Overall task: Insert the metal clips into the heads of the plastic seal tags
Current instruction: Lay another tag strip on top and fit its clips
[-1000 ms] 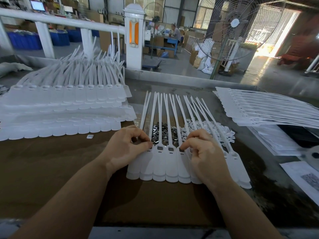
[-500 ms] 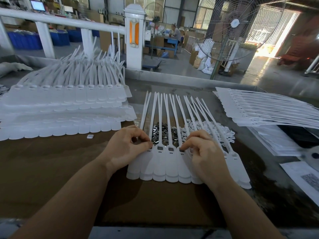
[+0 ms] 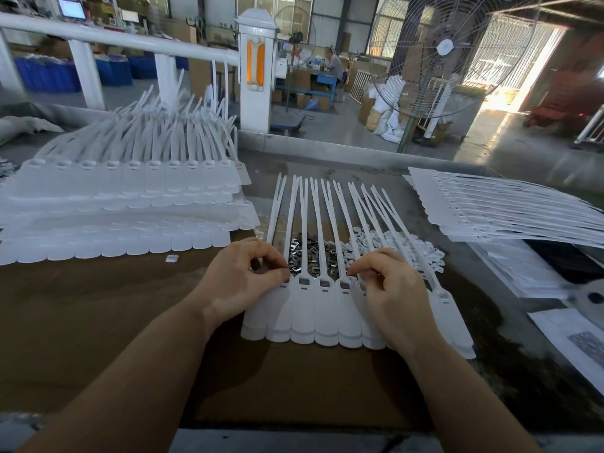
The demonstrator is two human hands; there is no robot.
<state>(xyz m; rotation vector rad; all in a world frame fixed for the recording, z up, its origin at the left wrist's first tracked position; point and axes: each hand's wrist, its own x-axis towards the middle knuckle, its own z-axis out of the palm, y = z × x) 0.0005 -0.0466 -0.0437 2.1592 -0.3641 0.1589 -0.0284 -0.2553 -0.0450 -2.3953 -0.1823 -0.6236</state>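
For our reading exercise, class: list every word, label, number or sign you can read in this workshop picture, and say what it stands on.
No text is readable.
Paper sheet at the right edge of the table: a dark printed patch, too blurred.
Monitor at the far left: bright screen, too small.
Seal tags: no print visible.

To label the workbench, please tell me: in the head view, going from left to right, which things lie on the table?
Big stack of white seal tags → small white piece → left hand → right hand → printed paper.

White seal tags fanned flat; metal clips heaped beneath straps.
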